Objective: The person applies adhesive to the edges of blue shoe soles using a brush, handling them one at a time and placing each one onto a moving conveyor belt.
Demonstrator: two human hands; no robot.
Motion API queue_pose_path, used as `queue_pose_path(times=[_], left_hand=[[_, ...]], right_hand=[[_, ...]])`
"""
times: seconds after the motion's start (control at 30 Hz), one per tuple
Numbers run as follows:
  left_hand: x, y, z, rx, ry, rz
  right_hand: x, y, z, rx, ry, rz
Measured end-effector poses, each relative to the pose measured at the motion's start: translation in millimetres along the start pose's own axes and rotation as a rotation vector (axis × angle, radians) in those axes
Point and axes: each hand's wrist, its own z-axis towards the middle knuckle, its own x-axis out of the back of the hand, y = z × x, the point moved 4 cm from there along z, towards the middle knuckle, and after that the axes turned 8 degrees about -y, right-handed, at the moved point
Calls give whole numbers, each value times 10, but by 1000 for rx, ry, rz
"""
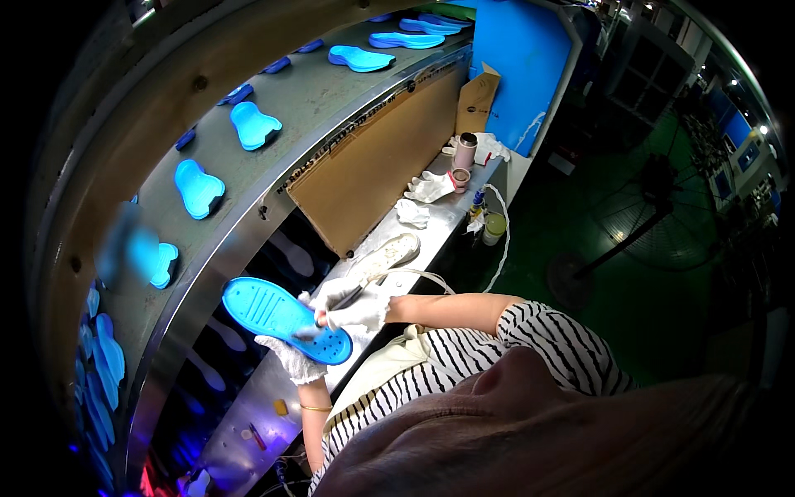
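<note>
A bright blue shoe sole (263,308), ridged in its middle and with several holes at one end, is held up over the metal ledge. My left hand (290,359), in a white glove, grips its edge from below near the holed end. Above that end is my right hand (358,305), also gloved in white, with bare fingertips showing. It is closed on a thin, dark-handled brush (351,296), whose tip meets the sole near the holes. A pale sole-shaped piece (387,255) lies on the ledge just beyond my right hand.
Blue soles (199,189) sit along a grey conveyor belt (290,99) at the left and far side. A cardboard sheet (381,157) leans below its rim. On the metal ledge (240,451) lie white gloves (429,187) and a pink cup (460,176). A floor fan (654,199) stands right.
</note>
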Motion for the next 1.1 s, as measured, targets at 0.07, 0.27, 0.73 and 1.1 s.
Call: queue_pose_path(times=[0.07,0.27,0.73,1.1], left_hand=[[-290,3,100,-66,-10,-4],[22,485,175,-334,-192,-68],[-171,821,116,-249,-278,254],[-4,990,225,-9,-143,818]], right_hand=[[145,97,72,-46,89,-72],[-300,-377,160,214,-247,-212],[-144,-227,296,-50,-40,-82],[-88,-299,484,-414,-541,-422]])
